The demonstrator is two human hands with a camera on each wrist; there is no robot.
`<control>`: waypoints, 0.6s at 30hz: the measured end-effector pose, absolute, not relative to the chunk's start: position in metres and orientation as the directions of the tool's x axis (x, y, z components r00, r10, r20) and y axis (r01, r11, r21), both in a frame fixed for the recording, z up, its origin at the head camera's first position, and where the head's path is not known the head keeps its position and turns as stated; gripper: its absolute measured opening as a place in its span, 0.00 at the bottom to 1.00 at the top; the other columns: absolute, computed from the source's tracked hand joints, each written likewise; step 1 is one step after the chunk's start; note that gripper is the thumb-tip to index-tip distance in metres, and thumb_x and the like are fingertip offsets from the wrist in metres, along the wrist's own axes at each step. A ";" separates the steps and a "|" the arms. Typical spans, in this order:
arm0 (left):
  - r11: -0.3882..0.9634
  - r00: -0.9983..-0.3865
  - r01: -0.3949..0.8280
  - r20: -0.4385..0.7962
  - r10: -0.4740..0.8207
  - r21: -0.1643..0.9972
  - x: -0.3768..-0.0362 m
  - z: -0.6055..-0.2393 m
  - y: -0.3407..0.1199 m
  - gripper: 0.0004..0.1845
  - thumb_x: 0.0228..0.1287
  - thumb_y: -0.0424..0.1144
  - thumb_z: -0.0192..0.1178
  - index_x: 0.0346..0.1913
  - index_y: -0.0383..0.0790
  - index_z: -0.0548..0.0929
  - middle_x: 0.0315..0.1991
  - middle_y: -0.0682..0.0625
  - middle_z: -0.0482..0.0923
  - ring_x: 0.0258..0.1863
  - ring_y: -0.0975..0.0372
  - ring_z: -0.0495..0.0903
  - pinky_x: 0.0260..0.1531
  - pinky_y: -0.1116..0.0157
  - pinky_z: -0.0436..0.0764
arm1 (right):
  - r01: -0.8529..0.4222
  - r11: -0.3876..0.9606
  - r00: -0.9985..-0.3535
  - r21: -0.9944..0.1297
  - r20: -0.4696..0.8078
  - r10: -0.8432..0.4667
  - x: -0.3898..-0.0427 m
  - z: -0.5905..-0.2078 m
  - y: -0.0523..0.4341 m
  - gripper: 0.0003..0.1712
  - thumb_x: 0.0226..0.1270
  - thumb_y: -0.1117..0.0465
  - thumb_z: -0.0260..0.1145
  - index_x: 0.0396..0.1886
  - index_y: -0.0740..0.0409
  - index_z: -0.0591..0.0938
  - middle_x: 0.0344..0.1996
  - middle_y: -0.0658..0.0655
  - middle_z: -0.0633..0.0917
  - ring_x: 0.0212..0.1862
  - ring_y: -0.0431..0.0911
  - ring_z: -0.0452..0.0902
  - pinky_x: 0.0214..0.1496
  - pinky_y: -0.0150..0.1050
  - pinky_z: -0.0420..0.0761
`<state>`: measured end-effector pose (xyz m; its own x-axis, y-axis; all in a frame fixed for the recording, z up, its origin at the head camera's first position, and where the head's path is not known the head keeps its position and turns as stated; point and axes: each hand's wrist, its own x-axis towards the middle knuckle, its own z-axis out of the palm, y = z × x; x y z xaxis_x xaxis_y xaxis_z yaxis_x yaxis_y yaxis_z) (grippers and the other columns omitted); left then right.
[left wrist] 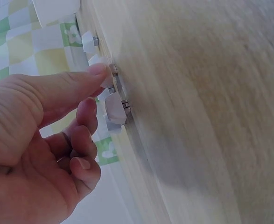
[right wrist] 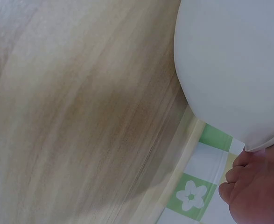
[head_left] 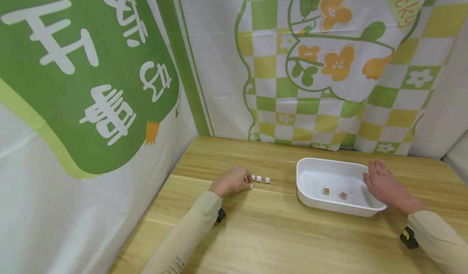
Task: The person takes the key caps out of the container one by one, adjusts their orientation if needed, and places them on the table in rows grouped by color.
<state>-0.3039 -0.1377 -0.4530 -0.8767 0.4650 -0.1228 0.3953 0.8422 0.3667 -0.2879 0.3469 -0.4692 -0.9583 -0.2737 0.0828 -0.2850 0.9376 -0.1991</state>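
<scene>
My left hand point(head_left: 234, 180) is low over the table, thumb and index finger pinching a small white keycap point(head_left: 250, 186). Close beside the fingertips, several more keycaps point(head_left: 258, 179) stand in a short row on the wood. In the left wrist view, one keycap point(left wrist: 115, 107) shows a small grey stem below it; the thumb partly hides another. My right hand point(head_left: 387, 184) rests at the right end of a white plastic basin point(head_left: 340, 209), touching its rim with fingers extended. Two small brown-and-white pieces point(head_left: 326, 191) lie on the basin floor.
The wooden table point(head_left: 278, 233) runs back to a green-and-yellow checked cloth point(head_left: 314, 115) hanging behind it. A white and green printed cloth point(head_left: 120, 144) hangs along the left edge. The basin stands to the right of the keycap row.
</scene>
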 end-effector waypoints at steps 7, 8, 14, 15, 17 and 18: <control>0.830 -0.873 0.397 -0.118 0.473 0.392 -0.305 -0.449 -0.137 0.08 0.63 0.39 0.66 0.44 0.41 0.86 0.42 0.49 0.84 0.36 0.63 0.78 0.39 0.66 0.79 | -0.291 0.937 -0.956 -0.196 0.088 -0.279 -0.287 -0.469 0.347 0.38 0.81 0.53 0.35 0.66 0.90 0.50 0.66 0.90 0.50 0.69 0.80 0.45 0.71 0.68 0.50; 0.824 -0.872 0.395 -0.117 0.475 0.405 -0.306 -0.448 -0.137 0.09 0.64 0.39 0.66 0.44 0.41 0.86 0.41 0.49 0.84 0.35 0.64 0.78 0.37 0.66 0.79 | -0.290 0.937 -0.957 -0.197 0.086 -0.278 -0.286 -0.468 0.346 0.38 0.81 0.54 0.35 0.66 0.90 0.50 0.66 0.90 0.49 0.69 0.80 0.45 0.71 0.68 0.50; 0.813 -0.880 0.395 -0.077 0.468 0.429 -0.310 -0.443 -0.133 0.11 0.70 0.43 0.58 0.45 0.41 0.85 0.37 0.50 0.85 0.27 0.66 0.76 0.28 0.70 0.76 | -0.289 0.939 -0.957 -0.186 0.095 -0.276 -0.286 -0.468 0.345 0.37 0.81 0.55 0.36 0.66 0.90 0.51 0.66 0.90 0.51 0.69 0.80 0.46 0.71 0.68 0.51; 0.813 -0.882 0.396 -0.067 0.465 0.426 -0.311 -0.443 -0.132 0.11 0.71 0.44 0.57 0.45 0.41 0.85 0.36 0.51 0.85 0.26 0.66 0.76 0.28 0.70 0.76 | -0.291 0.939 -0.956 -0.182 0.098 -0.277 -0.287 -0.469 0.345 0.37 0.81 0.55 0.36 0.65 0.91 0.51 0.66 0.90 0.51 0.69 0.80 0.47 0.71 0.68 0.51; 0.815 -0.885 0.404 -0.049 0.463 0.415 -0.313 -0.441 -0.130 0.12 0.72 0.45 0.55 0.45 0.42 0.85 0.36 0.51 0.85 0.26 0.67 0.77 0.29 0.70 0.76 | -0.299 0.938 -0.953 -0.176 0.109 -0.283 -0.287 -0.469 0.345 0.36 0.81 0.55 0.36 0.65 0.91 0.52 0.65 0.90 0.51 0.68 0.80 0.47 0.71 0.68 0.51; 0.818 -0.887 0.405 -0.043 0.460 0.408 -0.313 -0.440 -0.129 0.13 0.72 0.45 0.55 0.46 0.43 0.85 0.36 0.52 0.85 0.27 0.67 0.77 0.31 0.70 0.76 | -0.304 0.937 -0.951 -0.170 0.117 -0.287 -0.286 -0.469 0.345 0.36 0.80 0.56 0.36 0.64 0.91 0.52 0.65 0.91 0.51 0.68 0.80 0.48 0.71 0.68 0.51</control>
<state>-0.3129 -0.1289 -0.4403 -0.8866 0.4604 -0.0433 0.4049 0.8181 0.4084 -0.2864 0.3448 -0.4695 -0.9508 -0.2870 0.1166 -0.3038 0.9375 -0.1697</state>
